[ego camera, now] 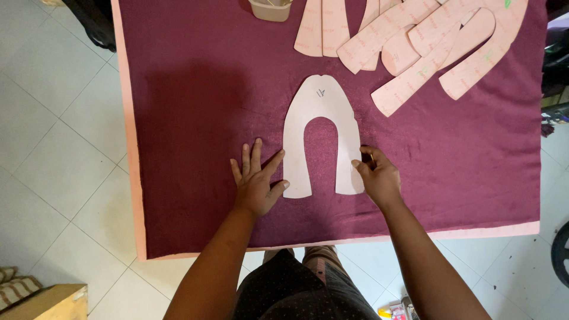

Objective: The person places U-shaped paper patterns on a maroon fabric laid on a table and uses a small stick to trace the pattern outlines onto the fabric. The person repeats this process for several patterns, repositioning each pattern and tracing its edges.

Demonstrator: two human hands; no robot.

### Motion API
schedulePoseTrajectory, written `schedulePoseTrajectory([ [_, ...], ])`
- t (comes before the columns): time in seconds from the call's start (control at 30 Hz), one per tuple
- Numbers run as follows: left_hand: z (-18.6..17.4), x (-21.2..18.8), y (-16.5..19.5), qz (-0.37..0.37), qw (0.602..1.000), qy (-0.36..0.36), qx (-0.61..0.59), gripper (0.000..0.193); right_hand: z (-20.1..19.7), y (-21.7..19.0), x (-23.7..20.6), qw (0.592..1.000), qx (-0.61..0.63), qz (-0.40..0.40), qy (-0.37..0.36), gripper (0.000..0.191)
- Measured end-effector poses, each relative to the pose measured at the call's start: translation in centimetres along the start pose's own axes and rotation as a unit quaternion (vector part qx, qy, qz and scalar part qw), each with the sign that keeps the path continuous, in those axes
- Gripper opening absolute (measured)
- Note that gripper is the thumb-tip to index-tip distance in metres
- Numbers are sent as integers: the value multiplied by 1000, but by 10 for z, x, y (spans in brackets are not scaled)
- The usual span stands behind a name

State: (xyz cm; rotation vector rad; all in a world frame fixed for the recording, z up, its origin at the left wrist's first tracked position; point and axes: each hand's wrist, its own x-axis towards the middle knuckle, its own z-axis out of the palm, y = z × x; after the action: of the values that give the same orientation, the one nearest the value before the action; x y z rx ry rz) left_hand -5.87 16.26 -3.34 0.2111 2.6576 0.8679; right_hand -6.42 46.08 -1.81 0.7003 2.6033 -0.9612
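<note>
A pale pink horseshoe-shaped paper pattern (322, 133) lies flat in the middle of the dark red cloth (189, 89). The left hand (256, 181) is spread open and flat, touching its left leg. The right hand (377, 176) pinches the edge of its right leg. More pink pattern pieces (415, 41) lie piled farther up the cloth.

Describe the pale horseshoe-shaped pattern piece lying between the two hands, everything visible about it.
The pale pink, horseshoe-shaped flat pattern piece looks like thin card. It lies flat on the maroon cloth, arch away from the person, two legs pointing toward them, with a small handwritten mark near the top. The left hand rests spread beside its left leg, thumb at the edge; the right hand pinches the right leg's outer edge with its fingers.
</note>
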Motion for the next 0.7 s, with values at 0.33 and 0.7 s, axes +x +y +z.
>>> schedulePoseTrajectory([
  [0.33,-4,2,4,-10,1000,-2,18,71,9,2,-1,986,-49,-143,63,48],
  [0.7,-3,4,53,4,987,-69,146,68,-4,-27,16,961,-184,-205,-23,73],
])
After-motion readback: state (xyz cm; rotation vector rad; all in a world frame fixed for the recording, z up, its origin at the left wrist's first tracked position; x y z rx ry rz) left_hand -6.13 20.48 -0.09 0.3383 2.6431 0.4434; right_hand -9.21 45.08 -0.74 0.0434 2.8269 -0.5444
